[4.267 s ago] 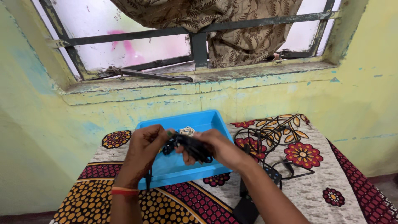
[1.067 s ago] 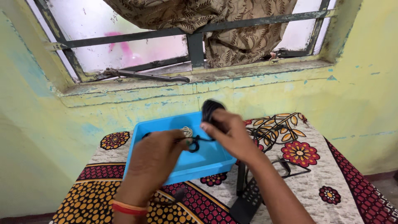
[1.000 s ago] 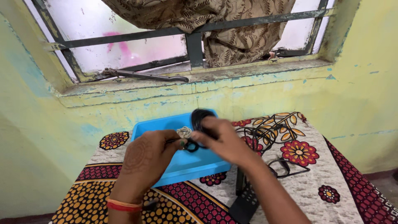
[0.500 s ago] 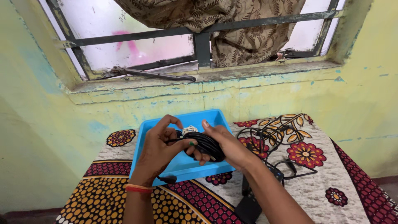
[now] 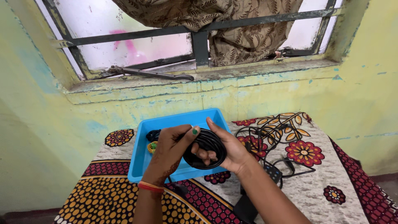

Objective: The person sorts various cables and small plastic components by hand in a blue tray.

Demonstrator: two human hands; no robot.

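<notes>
Both hands hold a coil of black cable (image 5: 208, 145) just above the near edge of a blue plastic tray (image 5: 141, 159). My left hand (image 5: 170, 151) grips the coil's left side, thumb and finger over the top. My right hand (image 5: 228, 149) cups the coil from the right, with its fingers through the loop. In the tray's left part lie a small black item (image 5: 152, 135) and a small yellow-green piece (image 5: 152, 147).
The tray sits on a table under a patterned floral cloth (image 5: 331, 182). Loose black cables with an inline box (image 5: 273, 170) lie to the right of my hands. Behind stand a yellow wall, a window sill (image 5: 199, 79) and a barred window with a brown curtain.
The coil has come down from up over the tray to low at its near edge. Both hands have closed in on it.
</notes>
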